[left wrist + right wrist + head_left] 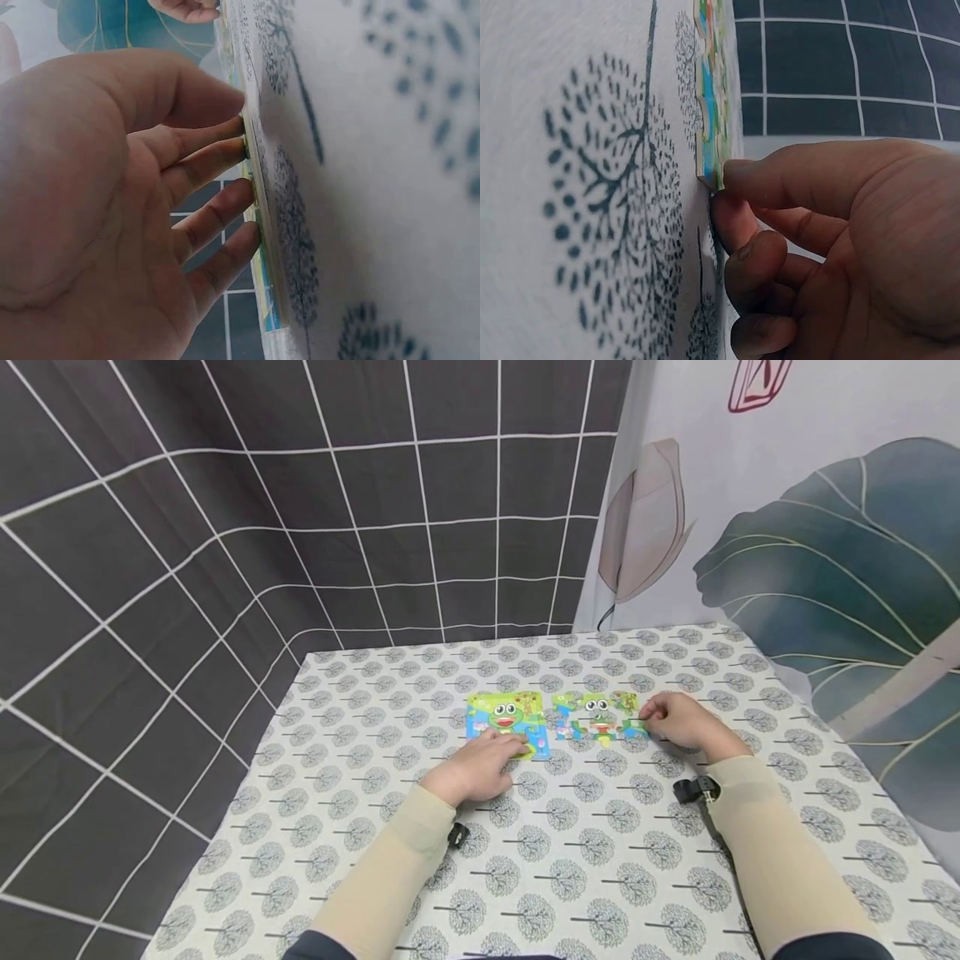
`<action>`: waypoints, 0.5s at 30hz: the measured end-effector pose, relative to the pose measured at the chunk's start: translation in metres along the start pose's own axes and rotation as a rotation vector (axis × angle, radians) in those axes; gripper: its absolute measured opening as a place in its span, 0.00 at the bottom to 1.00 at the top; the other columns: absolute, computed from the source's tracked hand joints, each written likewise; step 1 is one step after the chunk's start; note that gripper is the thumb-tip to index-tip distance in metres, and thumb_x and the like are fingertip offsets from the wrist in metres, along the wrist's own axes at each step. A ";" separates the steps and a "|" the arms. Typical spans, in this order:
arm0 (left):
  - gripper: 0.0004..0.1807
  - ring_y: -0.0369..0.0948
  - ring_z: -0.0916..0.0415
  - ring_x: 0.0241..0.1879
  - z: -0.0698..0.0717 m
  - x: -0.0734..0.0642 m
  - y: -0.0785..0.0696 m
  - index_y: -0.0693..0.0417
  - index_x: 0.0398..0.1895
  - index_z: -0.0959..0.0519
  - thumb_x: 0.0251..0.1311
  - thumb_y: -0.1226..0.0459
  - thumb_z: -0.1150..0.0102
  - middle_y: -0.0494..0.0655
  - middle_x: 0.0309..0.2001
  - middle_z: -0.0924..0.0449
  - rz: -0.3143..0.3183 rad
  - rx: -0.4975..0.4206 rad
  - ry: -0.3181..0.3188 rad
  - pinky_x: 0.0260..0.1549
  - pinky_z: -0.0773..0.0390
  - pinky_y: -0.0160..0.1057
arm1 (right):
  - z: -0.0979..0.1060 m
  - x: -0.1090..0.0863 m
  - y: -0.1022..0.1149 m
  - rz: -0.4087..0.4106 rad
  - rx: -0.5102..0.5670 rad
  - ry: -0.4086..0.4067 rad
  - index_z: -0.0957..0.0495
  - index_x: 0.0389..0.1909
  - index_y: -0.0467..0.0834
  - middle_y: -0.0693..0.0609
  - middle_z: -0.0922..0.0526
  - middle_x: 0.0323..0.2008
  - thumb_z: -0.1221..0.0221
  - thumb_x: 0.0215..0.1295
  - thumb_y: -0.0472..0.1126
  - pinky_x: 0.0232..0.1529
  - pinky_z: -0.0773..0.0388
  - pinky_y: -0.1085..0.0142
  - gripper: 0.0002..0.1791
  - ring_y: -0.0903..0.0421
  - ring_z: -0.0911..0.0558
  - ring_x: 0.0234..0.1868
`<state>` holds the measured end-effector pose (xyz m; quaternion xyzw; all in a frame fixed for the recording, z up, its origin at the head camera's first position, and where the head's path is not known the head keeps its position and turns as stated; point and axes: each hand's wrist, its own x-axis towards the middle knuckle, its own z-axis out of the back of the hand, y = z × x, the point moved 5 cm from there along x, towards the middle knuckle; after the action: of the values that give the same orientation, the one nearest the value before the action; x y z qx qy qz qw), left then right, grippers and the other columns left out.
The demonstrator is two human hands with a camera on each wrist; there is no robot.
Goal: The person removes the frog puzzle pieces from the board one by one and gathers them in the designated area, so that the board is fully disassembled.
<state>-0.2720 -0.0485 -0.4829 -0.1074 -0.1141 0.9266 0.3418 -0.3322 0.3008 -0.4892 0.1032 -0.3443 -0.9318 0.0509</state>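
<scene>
A frog picture puzzle (506, 718) lies flat on the patterned tablecloth. My left hand (480, 767) rests on its lower part, fingertips pressing down, thumb held apart in the left wrist view. To its right is a second frog picture (597, 702) of jigsaw pieces, with a strip of cloth showing across the frog's face. At this picture's right end, my right hand (677, 720) pinches the corner of a green and blue puzzle piece (709, 157) between thumb and index finger. The other fingers curl under, and the piece lies in line with its neighbours.
The table (525, 860) wears a white cloth printed with grey trees. Behind it hangs a dark curtain (375, 552) with white grid lines, and at the right a pale curtain (675, 585) with leaf prints. Black straps circle both wrists.
</scene>
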 end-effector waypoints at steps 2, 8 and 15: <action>0.32 0.44 0.42 0.77 0.000 0.001 0.002 0.42 0.77 0.30 0.68 0.62 0.41 0.37 0.80 0.39 0.000 -0.021 -0.010 0.77 0.41 0.49 | 0.001 0.000 0.002 0.014 -0.002 -0.002 0.18 0.46 0.37 0.49 0.22 0.31 0.39 0.69 0.36 0.28 0.23 0.63 0.08 0.53 0.24 0.30; 0.28 0.47 0.44 0.79 0.001 0.001 0.007 0.45 0.75 0.27 0.73 0.58 0.43 0.40 0.78 0.35 -0.011 -0.070 -0.028 0.78 0.44 0.52 | 0.002 0.001 0.015 0.090 -0.027 -0.019 0.18 0.45 0.38 0.50 0.21 0.31 0.38 0.71 0.37 0.32 0.24 0.63 0.07 0.53 0.25 0.31; 0.23 0.45 0.38 0.76 0.005 0.000 0.015 0.46 0.69 0.21 0.71 0.60 0.38 0.39 0.73 0.27 -0.016 -0.167 -0.068 0.79 0.45 0.48 | -0.003 0.000 0.036 0.122 -0.025 -0.002 0.18 0.46 0.37 0.49 0.22 0.32 0.37 0.70 0.36 0.33 0.24 0.63 0.08 0.53 0.26 0.33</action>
<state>-0.2822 -0.0603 -0.4826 -0.1033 -0.2035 0.9142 0.3349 -0.3310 0.2715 -0.4681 0.0806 -0.3385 -0.9312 0.1088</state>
